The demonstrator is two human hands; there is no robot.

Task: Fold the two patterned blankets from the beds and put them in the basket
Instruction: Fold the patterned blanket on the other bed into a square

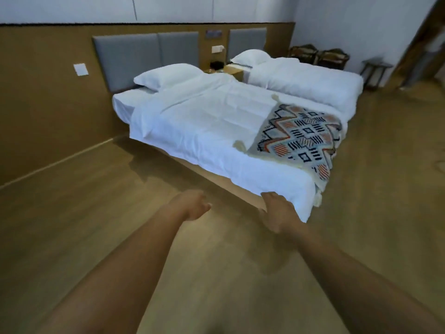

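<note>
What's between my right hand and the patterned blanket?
In the head view, only a bare stretch of white duvet separates the right hand from the patterned blanket.

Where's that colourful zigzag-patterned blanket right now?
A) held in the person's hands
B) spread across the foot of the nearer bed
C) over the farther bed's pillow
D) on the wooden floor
B: the colourful zigzag-patterned woven blanket lies spread across the foot end of the nearer white-covered bed, draping over its edge.
</note>
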